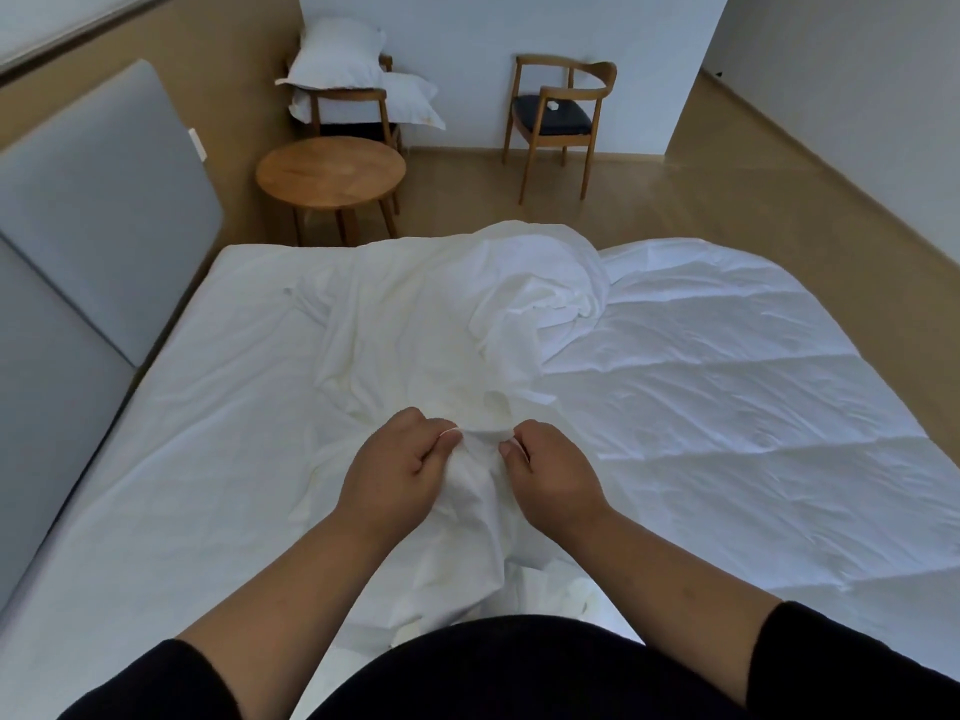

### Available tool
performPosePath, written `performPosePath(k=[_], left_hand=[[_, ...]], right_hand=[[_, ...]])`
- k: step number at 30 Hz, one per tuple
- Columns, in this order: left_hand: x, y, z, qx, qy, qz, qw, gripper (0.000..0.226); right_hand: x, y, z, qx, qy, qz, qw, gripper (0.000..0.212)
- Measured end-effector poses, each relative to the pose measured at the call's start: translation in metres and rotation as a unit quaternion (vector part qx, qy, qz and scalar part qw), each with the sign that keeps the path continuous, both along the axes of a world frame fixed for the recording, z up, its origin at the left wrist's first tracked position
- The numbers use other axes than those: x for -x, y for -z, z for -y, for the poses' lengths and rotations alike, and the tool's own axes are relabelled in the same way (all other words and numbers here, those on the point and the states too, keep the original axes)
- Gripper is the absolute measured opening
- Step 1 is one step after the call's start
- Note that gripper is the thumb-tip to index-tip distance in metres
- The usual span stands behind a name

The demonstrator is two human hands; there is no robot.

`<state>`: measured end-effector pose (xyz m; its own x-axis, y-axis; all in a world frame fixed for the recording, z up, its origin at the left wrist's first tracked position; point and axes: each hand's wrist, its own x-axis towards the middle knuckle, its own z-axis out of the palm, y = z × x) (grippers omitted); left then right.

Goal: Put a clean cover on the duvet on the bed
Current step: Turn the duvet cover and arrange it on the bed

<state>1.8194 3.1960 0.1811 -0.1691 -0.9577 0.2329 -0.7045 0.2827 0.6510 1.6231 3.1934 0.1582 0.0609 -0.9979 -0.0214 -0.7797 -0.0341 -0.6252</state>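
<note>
Bedroom, wood floor [675, 200], white walls; bed [171, 459] with white sheet and grey padded headboard [98, 210] along the left. Left hand [397, 472]: fingers curled, thumb and forefinger pinching a fold of the white cover [415, 330]. Right hand [550, 472]: fingers likewise curled, pinching the same fold just beside the left; the two hands are close together, with a small ridge of cloth raised between them. Cover: crumpled, running from the person's body up the middle of the bed, bunched in a heap at the far edge. Duvet [727, 397]: white, quilted in diamonds, spread flat over the right half of the bed, its near edge touching the cover. Sleeves: black, pushed up the forearms. Beyond the bed: round wooden table [330, 171]; wooden chair [358, 109] stacked with two white pillows [337, 57]; second wooden chair [563, 111] with dark seat, standing well apart to the right.
</note>
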Motion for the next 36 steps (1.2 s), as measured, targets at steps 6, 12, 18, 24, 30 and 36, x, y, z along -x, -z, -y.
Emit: performPosePath(k=[6,12,18,24,30,36], left_hand=[[0.021,-0.031,-0.032,-0.319,-0.094,-0.303,0.893,0.027],[0.008,0.009,-0.027,-0.351,-0.147,-0.249,0.891,0.030],[-0.003,0.040,0.005,-0.104,-0.005,0.145,0.984,0.041],[0.002,0.033,0.030,-0.173,0.074,-0.003,0.982,0.012],[0.009,0.037,0.040,-0.166,0.198,-0.059,0.964,0.031],[0.012,0.038,0.025,-0.202,0.269,-0.067,0.939,0.028]], right_hand=[[-0.011,0.001,0.000,0.019,-0.005,-0.070,0.997,0.021],[0.002,0.003,0.003,0.037,0.024,-0.016,0.999,0.021],[0.008,0.001,-0.006,0.034,0.007,-0.002,0.999,0.018],[-0.002,-0.059,-0.030,0.026,0.138,0.215,0.967,0.026],[-0.026,-0.070,-0.082,-0.117,0.107,0.303,0.940,0.034],[-0.036,-0.044,-0.090,-0.227,0.303,0.209,0.902,0.034]])
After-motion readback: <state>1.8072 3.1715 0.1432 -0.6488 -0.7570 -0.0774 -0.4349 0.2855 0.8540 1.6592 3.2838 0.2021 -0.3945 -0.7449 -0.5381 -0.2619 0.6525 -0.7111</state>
